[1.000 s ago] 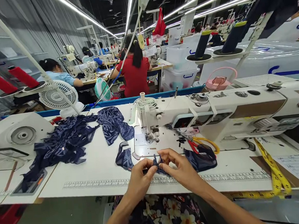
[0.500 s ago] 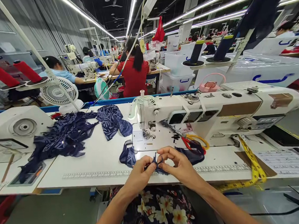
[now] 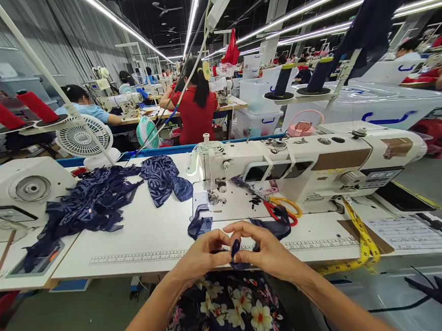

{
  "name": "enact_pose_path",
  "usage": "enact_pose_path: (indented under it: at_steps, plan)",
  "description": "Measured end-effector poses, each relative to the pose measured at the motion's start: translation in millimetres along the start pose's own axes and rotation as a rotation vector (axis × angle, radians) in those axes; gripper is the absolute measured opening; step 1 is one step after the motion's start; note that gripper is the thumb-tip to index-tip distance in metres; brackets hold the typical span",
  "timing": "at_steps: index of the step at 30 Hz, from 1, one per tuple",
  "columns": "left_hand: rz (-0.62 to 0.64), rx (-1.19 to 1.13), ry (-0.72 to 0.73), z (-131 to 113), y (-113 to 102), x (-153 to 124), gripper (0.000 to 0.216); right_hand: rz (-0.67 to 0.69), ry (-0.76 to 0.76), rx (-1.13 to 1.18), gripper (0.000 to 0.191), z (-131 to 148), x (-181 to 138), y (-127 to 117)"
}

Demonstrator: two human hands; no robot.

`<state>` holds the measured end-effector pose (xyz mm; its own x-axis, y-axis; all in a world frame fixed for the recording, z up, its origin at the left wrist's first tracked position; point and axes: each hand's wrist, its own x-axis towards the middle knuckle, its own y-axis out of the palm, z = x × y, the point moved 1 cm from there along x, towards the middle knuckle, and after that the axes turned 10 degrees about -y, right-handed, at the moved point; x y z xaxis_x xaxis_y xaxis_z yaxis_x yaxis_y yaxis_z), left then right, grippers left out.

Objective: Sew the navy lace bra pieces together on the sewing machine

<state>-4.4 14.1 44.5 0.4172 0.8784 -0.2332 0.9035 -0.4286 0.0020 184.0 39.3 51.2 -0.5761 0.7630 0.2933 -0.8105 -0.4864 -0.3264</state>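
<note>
Between my hands, near the table's front edge, is a piece of navy fabric [image 3: 235, 249], its edge folded up at the fingertips. My left hand [image 3: 205, 251] pinches it from the left. From the right, my right hand [image 3: 264, 249] pinches the same fabric between thumb and fingers. Just beyond lie more navy fabric pieces, one patterned [image 3: 200, 224] at the left and a sheer one [image 3: 277, 226] at the right. The sewing machine [image 3: 301, 164] stands behind, its needle area [image 3: 218, 196] beyond my hands. Part of the held fabric is hidden by my fingers.
Scissors with red and yellow handles [image 3: 285, 207] lie by the machine. A heap of navy patterned strips [image 3: 89, 201] and another patterned piece [image 3: 164, 177] rest at the left. A yellow tape measure [image 3: 364, 241] hangs over the front edge. A person in red [image 3: 196, 111] sits ahead.
My hands have moved slightly lower with the fabric, and its edge now stands folded between the fingertips. The patterned piece beyond my left hand has shifted right. The view has shifted slightly.
</note>
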Motion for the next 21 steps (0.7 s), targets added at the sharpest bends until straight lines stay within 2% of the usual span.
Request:
enact_pose_path:
  at_steps: [4,8,11,16,21]
  plan:
    - [-0.396,0.205,0.166,9.8,17.5,-10.1,0.015,-0.191,0.056,-0.043,0.028,-8.2,3.3,5.7]
    - [-0.67,0.316,0.227,19.7,34.8,-11.0,0.007,-0.228,0.08,0.082,0.024,-13.7,9.3,11.8]
    - [-0.699,0.307,0.219,20.7,37.4,-7.4,0.01,-0.226,0.047,0.091,0.021,-15.2,8.3,11.9]
    - [-0.699,0.284,0.174,18.2,33.9,-6.7,0.018,-0.329,-0.093,-0.139,0.009,-13.8,-2.2,9.9]
    - [-0.699,0.321,0.211,19.6,35.9,-4.8,0.017,-0.26,-0.097,-0.096,0.013,-16.1,-2.6,9.8]
